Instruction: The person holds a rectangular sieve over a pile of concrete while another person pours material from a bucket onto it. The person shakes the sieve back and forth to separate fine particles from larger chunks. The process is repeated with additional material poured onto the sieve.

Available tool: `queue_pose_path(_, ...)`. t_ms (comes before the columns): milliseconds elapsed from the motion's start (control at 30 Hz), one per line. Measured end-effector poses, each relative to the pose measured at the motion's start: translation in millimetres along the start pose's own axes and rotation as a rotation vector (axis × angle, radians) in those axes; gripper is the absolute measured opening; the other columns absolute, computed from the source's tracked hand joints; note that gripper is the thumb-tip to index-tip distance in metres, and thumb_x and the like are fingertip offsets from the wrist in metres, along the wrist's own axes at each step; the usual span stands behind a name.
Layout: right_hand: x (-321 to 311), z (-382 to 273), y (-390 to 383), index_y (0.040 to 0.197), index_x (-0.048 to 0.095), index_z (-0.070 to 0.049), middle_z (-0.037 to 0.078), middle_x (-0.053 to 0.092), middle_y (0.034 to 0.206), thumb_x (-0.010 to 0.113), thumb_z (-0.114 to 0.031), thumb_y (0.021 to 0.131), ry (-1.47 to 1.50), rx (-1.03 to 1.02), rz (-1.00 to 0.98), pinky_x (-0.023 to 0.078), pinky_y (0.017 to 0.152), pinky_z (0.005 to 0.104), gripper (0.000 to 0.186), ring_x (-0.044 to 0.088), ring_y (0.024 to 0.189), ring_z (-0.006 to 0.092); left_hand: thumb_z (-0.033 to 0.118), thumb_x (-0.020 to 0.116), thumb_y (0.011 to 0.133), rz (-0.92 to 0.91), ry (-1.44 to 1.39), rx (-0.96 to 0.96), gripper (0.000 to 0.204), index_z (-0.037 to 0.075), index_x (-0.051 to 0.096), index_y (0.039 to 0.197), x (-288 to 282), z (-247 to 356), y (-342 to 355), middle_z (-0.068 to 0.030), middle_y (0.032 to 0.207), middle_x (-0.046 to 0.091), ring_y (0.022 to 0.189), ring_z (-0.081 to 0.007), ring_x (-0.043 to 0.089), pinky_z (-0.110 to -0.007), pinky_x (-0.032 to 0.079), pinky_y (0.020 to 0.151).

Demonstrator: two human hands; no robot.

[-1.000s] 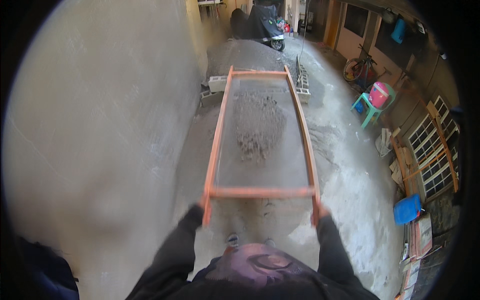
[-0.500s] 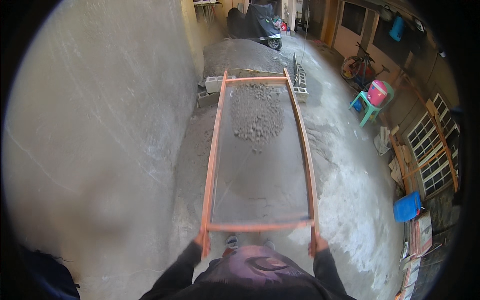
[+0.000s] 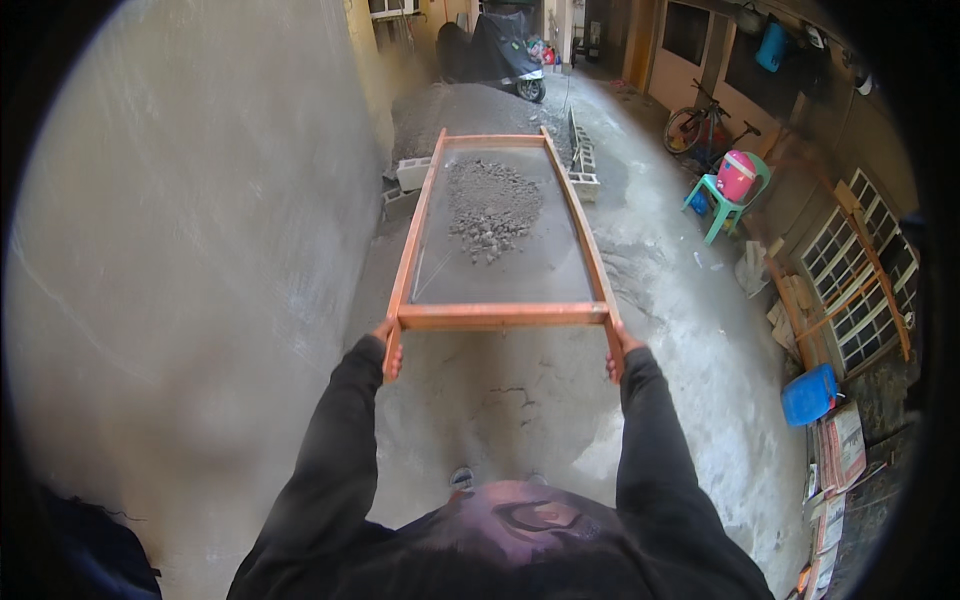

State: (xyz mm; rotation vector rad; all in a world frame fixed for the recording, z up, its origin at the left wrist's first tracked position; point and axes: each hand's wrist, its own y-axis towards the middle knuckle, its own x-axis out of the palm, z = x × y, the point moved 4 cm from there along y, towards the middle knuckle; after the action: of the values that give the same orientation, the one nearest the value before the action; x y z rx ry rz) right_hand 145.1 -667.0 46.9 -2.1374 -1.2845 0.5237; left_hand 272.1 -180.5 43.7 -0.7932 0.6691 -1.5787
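Note:
My left hand is wrapped round the left near handle of a long wooden screen frame, and my right hand grips its right near handle. Both arms, in dark sleeves, reach forward. On the fine mesh lies a patch of grey gravel and coarse lumps, toward the upper middle. The frame's far part is near stacked hollow blocks. My feet show low in the picture.
A grey pile and a covered motorbike stand beyond the screen. A wall runs along the left. At the right are a bicycle, green chair with pink cooler, blue container, planks and a window grille.
The screen came toward me by half a second ago and has since moved forward, away from my body, with my arms stretched out. The gravel on the mesh has shifted and spread.

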Motion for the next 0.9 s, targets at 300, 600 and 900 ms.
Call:
queue_pose_path(300,-74.8,210.0,-78.8,0.065,0.051,-0.005,0.008,0.048,0.048,0.044,-0.056,0.081,0.015,-0.032,0.023,0.038,0.034,0.0311,0.055,0.047,0.036,0.0196,0.075,0.039,0.068,-0.008,-0.116,-0.055,0.067,0.009,0.046,0.060,-21.1,-280.5,-31.4,-0.0051,0.048,0.044,0.040,-0.0187,0.046,-0.030,0.040,0.038)
queue_pose_path(600,-12.0,69.5,-16.6,0.055,0.047,-0.007,0.007,0.044,0.043,0.051,-0.071,0.066,-0.014,-0.006,0.097,0.035,0.032,0.0336,0.065,0.043,0.033,0.0207,0.076,0.043,0.065,0.075,0.020,0.107,0.068,0.008,0.046,0.057,-20.4,-107.9,34.4,-0.0076,0.045,0.043,0.034,-0.0244,0.041,-0.037,0.036,0.032)
queue_pose_path(900,-7.9,29.0,-12.6,0.060,0.047,-0.006,0.007,0.045,0.047,0.051,-0.070,0.067,0.007,-0.041,-0.033,0.035,0.031,0.0327,0.064,0.041,0.034,0.0187,0.065,0.048,0.072,-0.008,-0.036,0.146,0.058,0.008,0.045,0.062,-3.0,-44.7,-7.4,-0.0046,0.046,0.042,0.035,-0.0197,0.041,-0.032,0.037,0.033)
